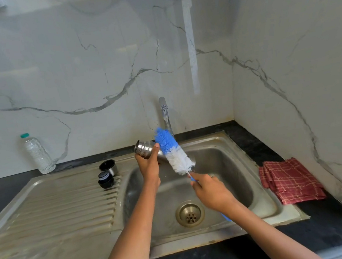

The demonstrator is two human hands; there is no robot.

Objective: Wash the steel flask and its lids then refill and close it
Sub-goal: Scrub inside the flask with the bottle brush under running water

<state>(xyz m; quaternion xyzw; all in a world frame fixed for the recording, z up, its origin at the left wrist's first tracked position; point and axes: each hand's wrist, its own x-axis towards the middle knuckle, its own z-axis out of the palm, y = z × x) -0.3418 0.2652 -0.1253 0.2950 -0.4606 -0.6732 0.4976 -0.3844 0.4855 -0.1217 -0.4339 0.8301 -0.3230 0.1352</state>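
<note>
left hand (pixel 148 165) grips flask (pixel 146 149), long axis tilted, mouth up-left; right hand (pixel 209 191) grips brush (pixel 173 150) handle, bristles outside, right of mouth.

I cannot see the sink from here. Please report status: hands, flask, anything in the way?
Left hand grips steel flask over sink. Right hand grips bottle brush, bristles outside flask. Two lids on drainboard. Nothing in the way.
</note>
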